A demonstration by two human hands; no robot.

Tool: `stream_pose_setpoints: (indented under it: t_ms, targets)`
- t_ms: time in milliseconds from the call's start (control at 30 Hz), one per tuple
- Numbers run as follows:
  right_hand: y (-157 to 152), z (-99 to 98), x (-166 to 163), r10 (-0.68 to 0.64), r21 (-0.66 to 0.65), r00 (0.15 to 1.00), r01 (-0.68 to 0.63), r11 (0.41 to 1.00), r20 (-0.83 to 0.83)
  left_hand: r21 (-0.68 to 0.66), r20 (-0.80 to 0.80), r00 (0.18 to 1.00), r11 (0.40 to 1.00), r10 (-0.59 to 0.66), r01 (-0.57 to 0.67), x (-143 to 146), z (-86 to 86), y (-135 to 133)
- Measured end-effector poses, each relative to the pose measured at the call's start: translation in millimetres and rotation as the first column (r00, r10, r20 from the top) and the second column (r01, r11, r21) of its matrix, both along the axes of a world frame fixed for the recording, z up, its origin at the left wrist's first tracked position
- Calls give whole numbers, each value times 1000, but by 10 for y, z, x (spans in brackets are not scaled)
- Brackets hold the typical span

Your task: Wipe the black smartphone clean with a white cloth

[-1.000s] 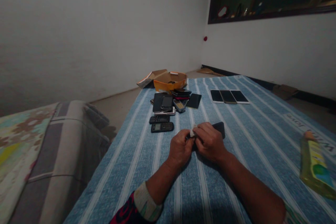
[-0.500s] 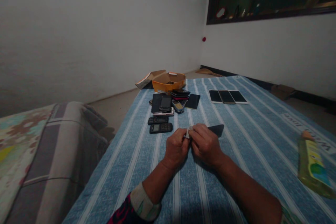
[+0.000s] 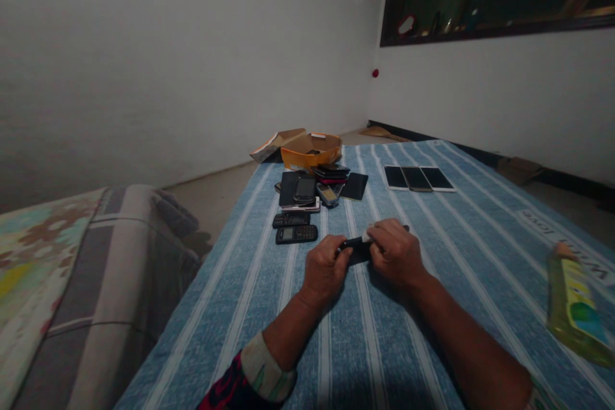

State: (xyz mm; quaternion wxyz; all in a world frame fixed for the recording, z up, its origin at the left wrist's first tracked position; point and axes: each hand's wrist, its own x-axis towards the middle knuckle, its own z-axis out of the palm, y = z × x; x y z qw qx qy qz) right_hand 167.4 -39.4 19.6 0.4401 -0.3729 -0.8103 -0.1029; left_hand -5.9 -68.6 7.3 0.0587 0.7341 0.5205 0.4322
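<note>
My left hand [image 3: 327, 271] is closed on one end of a thin dark smartphone [image 3: 353, 243], held nearly edge-on above the striped cloth. My right hand [image 3: 396, 252] is closed over a small white wad [image 3: 368, 233], a cloth or tissue, pressed against the phone's edge; its fingers cover much of the phone. Left of my hands lie two black keypad phones [image 3: 296, 234], one behind the other. Farther back, several phones are piled up, with a black touchscreen phone [image 3: 304, 188] on top and a silver keypad phone [image 3: 327, 195] beside it.
An open orange cardboard box [image 3: 311, 157] stands at the far end of the blue striped tablecloth [image 3: 259, 282]. Three smartphones [image 3: 417, 179] lie side by side at the back right. A bottle of yellowish liquid [image 3: 576, 307] lies at the right. A covered couch or bed [image 3: 115, 256] is on the left.
My right hand has slid right along the phone with the white wad, away from my left hand. The phone has turned more edge-on. My left hand stays at its end.
</note>
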Motion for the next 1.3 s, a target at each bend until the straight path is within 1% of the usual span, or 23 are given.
stream_pose_setpoints:
  t_ms: [133,200,300,433,767,867,967,1033,1133,1300]
  targets:
    - [-121,16,-173,121,-7,992,-121,993,32,2,-6,1000,1000,-18,18,8,9,-7]
    - [-164,23,-240,147,2,988,-148,989,40,5,-6,1000,1000,-24,24,6,18,-10]
    - [-183,35,-267,140,1,989,-140,990,52,0,-4,1000,1000,-30,30,2,33,-13]
    - [-147,58,-205,118,-29,991,-117,993,63,-3,-9,999,999,-38,38,5,43,-15]
    - [5,46,23,-8,-38,999,9,999,36,-35,-5,1000,999,-14,13,5,35,-12]
    - [-38,52,-30,13,-33,1000,-12,999,23,-27,-20,1000,1000,-12,11,8,32,-10]
    - [-123,58,-149,99,-35,995,-98,995,32,-9,-23,999,1000,-24,24,12,33,-9]
    - [-167,59,-217,133,-48,990,-132,990,36,-7,-16,999,1000,-29,29,12,39,-11]
    - [-183,56,-248,132,-63,991,-129,990,39,-26,-12,999,999,-32,32,11,53,-19]
    - [-123,43,-168,86,-89,996,-82,993,39,-27,-23,999,999,-44,43,20,58,-27]
